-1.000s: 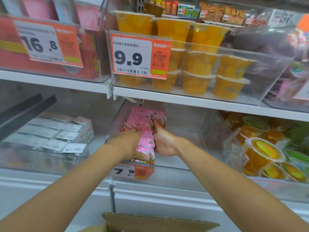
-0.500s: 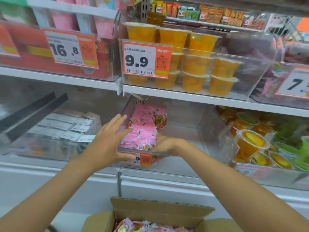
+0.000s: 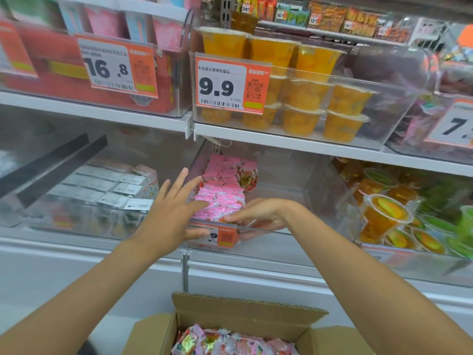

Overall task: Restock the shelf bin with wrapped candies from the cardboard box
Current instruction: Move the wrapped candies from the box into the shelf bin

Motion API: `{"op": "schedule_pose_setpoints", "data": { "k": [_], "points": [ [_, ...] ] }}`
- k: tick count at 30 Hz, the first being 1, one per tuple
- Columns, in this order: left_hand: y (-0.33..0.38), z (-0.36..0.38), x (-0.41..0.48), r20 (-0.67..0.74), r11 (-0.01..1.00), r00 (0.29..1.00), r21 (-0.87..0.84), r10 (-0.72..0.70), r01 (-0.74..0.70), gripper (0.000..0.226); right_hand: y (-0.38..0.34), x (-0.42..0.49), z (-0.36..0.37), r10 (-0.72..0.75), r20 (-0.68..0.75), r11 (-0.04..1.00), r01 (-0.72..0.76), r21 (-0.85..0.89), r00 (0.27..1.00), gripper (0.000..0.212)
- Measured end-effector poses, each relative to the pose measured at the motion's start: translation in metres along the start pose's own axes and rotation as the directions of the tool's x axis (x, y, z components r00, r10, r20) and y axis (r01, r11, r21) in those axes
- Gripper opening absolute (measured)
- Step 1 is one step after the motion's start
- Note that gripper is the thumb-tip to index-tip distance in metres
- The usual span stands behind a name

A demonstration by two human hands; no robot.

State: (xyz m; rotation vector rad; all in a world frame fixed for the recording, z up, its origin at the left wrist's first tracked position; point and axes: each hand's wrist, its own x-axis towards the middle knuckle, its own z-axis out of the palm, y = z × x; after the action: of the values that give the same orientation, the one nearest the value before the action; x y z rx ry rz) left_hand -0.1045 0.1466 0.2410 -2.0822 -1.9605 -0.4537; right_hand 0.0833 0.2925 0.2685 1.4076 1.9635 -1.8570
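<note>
I see cardboard box (image 3: 250, 316) cut off | left hand (image 3: 171, 213) grip spread apart | right hand (image 3: 261, 213) grip loose, touching candies (image 3: 222, 198) in shelf bin (image 3: 271, 230)

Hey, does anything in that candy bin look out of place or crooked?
Only a small thing: at the back of the bin, a couple of candies sit beside the pink rows turned another way, strawberry print facing out. Nothing looks spilled or torn.

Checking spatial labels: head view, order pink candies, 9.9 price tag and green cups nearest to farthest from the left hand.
1. pink candies, in the bin beside the left hand.
2. 9.9 price tag, higher up.
3. green cups, far right.
</note>
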Motion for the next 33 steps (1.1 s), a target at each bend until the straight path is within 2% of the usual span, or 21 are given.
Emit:
{"op": "schedule_pose_setpoints", "data": {
  "k": [2, 3, 4, 6, 8, 10, 11, 13, 15, 16, 19, 21, 22, 24, 26, 27, 29, 31, 33],
  "points": [
    [0.003, -0.005, 0.0, 0.004, 1.0, 1.0, 0.025, -0.017, 0.017, 0.089, 0.0, -0.003, -0.012, 0.004, -0.148, 0.997, -0.016, -0.079, 0.989, 0.09],
    [0.005, -0.006, 0.0, 0.009, 0.999, 1.0, 0.053, -0.01, 0.01, 0.094, 0.001, -0.004, -0.013, -0.025, -0.21, 0.995, 0.005, -0.095, 0.977, 0.098],
    [0.005, -0.005, 0.001, 0.014, 0.997, 1.0, 0.078, -0.002, 0.001, 0.097, 0.003, -0.002, -0.011, -0.066, -0.212, 0.995, 0.049, -0.089, 0.975, 0.1],
    [0.005, -0.002, 0.001, 0.001, 0.994, 1.0, 0.113, 0.013, -0.013, 0.094, 0.004, 0.005, 0.0, -0.152, -0.072, 0.988, 0.15, -0.038, 0.986, 0.094],
    [0.004, 0.002, 0.002, -0.009, 0.99, 1.0, 0.138, 0.025, -0.023, 0.09, 0.004, 0.018, 0.012, -0.206, 0.043, 0.978, 0.207, -0.017, 0.978, 0.104],
    [0.005, 0.003, 0.004, -0.001, 0.991, 1.0, 0.131, 0.029, -0.028, 0.087, 0.002, 0.024, 0.015, -0.203, 0.06, 0.979, 0.204, -0.009, 0.977, 0.115],
    [0.005, 0.001, 0.004, 0.013, 0.993, 1.0, 0.115, 0.026, -0.027, 0.088, 0.002, 0.023, 0.014, -0.205, 0.039, 0.979, 0.205, -0.003, 0.978, 0.114],
    [0.009, -0.004, 0.004, 0.037, 0.997, 0.999, 0.08, -0.007, 0.005, 0.092, 0.004, 0.013, 0.011, -0.227, -0.08, 0.973, 0.228, 0.014, 0.971, 0.103],
    [0.015, -0.009, 0.004, 0.032, 0.997, 0.996, 0.024, -0.077, 0.077, 0.086, 0.007, 0.0, 0.005, -0.306, -0.245, 0.952, 0.299, -0.065, 0.92, 0.087],
    [0.021, -0.012, 0.005, 0.002, 0.995, 0.995, -0.01, -0.097, 0.097, 0.078, 0.009, -0.009, 0.005, -0.363, -0.332, 0.932, 0.334, -0.142, 0.871, 0.075],
    [0.041, -0.019, 0.003, -0.163, 0.989, 0.979, -0.1, -0.124, 0.109, 0.046, 0.02, -0.036, 0.017, -0.539, -0.547, 0.842, 0.389, -0.374, 0.641, 0.039],
    [0.058, -0.022, -0.003, -0.171, 0.974, 0.973, -0.193, -0.156, 0.122, 0.028, 0.034, -0.055, 0.031, -0.614, -0.596, 0.789, 0.429, -0.439, 0.517, 0.017],
    [0.067, -0.02, -0.008, -0.153, 0.96, 0.974, -0.249, -0.17, 0.129, 0.022, 0.044, -0.064, 0.039, -0.638, -0.599, 0.769, 0.441, -0.463, 0.484, 0.012],
    [0.081, -0.011, -0.025, -0.068, 0.919, 0.976, -0.355, -0.206, 0.169, 0.016, 0.068, -0.079, 0.059, -0.672, -0.58, 0.741, 0.435, -0.512, 0.461, 0.009],
    [0.09, 0.009, -0.05, 0.079, 0.868, 0.971, -0.437, -0.225, 0.236, 0.016, 0.103, -0.082, 0.078, -0.667, -0.566, 0.745, 0.408, -0.529, 0.484, 0.009],
    [0.093, 0.023, -0.065, 0.167, 0.841, 0.959, -0.462, -0.23, 0.282, 0.016, 0.124, -0.079, 0.086, -0.64, -0.56, 0.766, 0.378, -0.52, 0.526, 0.009],
    [0.096, 0.052, -0.098, 0.325, 0.793, 0.918, -0.485, -0.229, 0.369, 0.017, 0.173, -0.068, 0.099, -0.52, -0.503, 0.828, 0.265, -0.493, 0.69, 0.013],
    [0.096, 0.082, -0.132, 0.461, 0.741, 0.859, -0.493, -0.221, 0.455, 0.018, 0.224, -0.05, 0.109, -0.355, -0.388, 0.864, 0.141, -0.483, 0.851, 0.026],
    [0.094, 0.108, -0.165, 0.548, 0.683, 0.805, -0.5, -0.226, 0.532, 0.017, 0.275, -0.028, 0.114, -0.193, -0.314, 0.882, 0.025, -0.47, 0.929, 0.039]
  ]
}}
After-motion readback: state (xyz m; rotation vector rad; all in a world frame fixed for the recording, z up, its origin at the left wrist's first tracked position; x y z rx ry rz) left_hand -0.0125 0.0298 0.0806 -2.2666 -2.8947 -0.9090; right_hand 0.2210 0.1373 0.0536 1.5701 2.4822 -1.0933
